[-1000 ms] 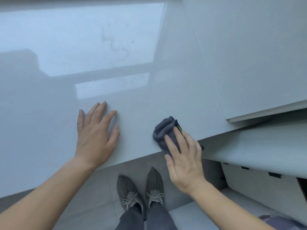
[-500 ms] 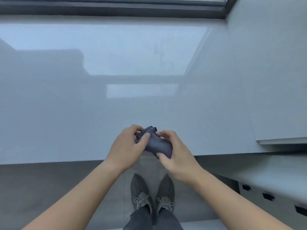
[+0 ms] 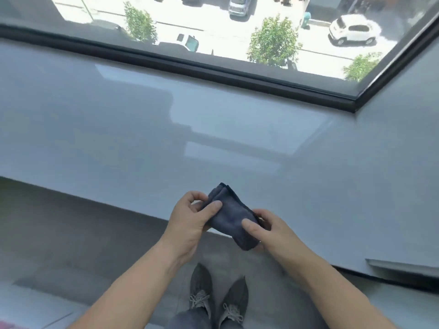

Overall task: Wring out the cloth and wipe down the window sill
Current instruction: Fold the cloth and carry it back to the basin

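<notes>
Currently holding a folded dark grey cloth (image 3: 228, 217) in both hands, just over the near edge of the glossy pale window sill (image 3: 118, 138); touching it or not, impossible to tell. Pinching the upper end with the left hand (image 3: 190, 219), thumb on top, fingers curled beneath. Gripping the lower end with the right hand (image 3: 273, 231), thumb pressed flat on the fabric. Standing in grey laced shoes (image 3: 202, 290) below.

Both hands held a folded dark blue cloth (image 3: 229, 216) over the front edge of the glossy grey window sill (image 3: 118, 129). The left hand (image 3: 190, 216) pinched its upper end, the right hand (image 3: 270, 230) gripped its lower end. Below were grey laced shoes (image 3: 217, 296); beyond the black window frame (image 3: 202, 65), a white car (image 3: 354, 30) and trees (image 3: 273, 41).
</notes>
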The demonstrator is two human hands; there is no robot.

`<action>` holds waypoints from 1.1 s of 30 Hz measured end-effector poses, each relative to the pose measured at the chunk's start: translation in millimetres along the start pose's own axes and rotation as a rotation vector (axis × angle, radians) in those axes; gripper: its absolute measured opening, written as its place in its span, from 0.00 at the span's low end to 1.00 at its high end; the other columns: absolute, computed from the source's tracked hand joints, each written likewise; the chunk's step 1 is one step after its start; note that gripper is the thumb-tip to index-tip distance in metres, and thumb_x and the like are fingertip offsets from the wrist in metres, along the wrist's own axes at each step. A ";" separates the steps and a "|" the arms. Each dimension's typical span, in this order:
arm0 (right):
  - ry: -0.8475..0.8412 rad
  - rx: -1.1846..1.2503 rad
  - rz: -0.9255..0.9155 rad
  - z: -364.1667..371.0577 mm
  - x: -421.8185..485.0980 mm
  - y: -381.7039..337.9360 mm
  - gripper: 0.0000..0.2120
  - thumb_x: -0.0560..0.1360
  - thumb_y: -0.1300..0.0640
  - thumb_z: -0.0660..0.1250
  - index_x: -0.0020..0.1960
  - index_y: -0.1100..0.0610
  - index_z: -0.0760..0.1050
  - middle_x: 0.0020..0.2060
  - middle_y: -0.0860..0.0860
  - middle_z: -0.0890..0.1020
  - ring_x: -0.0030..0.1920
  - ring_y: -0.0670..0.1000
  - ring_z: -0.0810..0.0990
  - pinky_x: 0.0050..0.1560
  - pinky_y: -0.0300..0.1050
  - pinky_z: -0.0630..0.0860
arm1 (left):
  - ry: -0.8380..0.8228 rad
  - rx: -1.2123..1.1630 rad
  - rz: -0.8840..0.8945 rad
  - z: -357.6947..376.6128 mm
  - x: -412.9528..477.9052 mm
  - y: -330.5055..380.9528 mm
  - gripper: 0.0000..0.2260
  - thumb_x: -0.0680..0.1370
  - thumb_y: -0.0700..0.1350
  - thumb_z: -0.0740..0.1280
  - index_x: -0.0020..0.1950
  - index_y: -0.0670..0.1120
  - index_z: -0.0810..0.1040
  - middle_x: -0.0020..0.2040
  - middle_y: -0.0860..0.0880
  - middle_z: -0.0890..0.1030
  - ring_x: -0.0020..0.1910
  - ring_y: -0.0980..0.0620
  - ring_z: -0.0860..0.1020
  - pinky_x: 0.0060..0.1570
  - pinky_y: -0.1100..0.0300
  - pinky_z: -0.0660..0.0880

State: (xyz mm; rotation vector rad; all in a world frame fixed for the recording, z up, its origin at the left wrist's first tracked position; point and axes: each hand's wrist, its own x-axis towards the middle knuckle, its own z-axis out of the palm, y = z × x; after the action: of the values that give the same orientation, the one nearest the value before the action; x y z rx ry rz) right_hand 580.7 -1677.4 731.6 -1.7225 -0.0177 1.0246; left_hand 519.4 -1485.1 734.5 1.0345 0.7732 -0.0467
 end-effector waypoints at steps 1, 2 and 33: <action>-0.029 0.015 0.007 8.1 2.1 -8.9 0.12 0.72 0.46 0.72 0.54 0.49 0.81 0.50 0.50 0.85 0.50 0.50 0.85 0.53 0.51 0.81 | 0.029 -0.042 0.023 -11.1 -9.6 7.6 0.10 0.75 0.35 0.70 0.49 0.44 0.71 0.43 0.41 0.82 0.43 0.45 0.80 0.44 0.52 0.77; -0.050 0.029 0.008 17.8 5.3 -19.3 0.11 0.71 0.48 0.74 0.51 0.51 0.82 0.49 0.53 0.85 0.50 0.54 0.85 0.54 0.54 0.81 | 0.062 -0.061 0.049 -23.4 -17.9 15.2 0.10 0.76 0.34 0.70 0.50 0.44 0.70 0.44 0.42 0.83 0.44 0.44 0.80 0.48 0.50 0.75; -0.634 -0.498 0.016 820.8 250.6 -281.0 0.11 0.74 0.60 0.73 0.51 0.65 0.78 0.42 0.60 0.83 0.39 0.56 0.83 0.43 0.51 0.83 | 0.886 -0.378 0.221 -755.8 -62.7 246.6 0.10 0.76 0.40 0.73 0.56 0.48 0.81 0.49 0.50 0.86 0.51 0.50 0.84 0.54 0.48 0.81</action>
State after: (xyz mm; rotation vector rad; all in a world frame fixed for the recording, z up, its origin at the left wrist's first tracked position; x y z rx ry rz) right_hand 346.9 -805.6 758.0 -1.7498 -0.7161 1.6389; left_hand 148.3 -779.4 749.3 0.7464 1.3906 0.7661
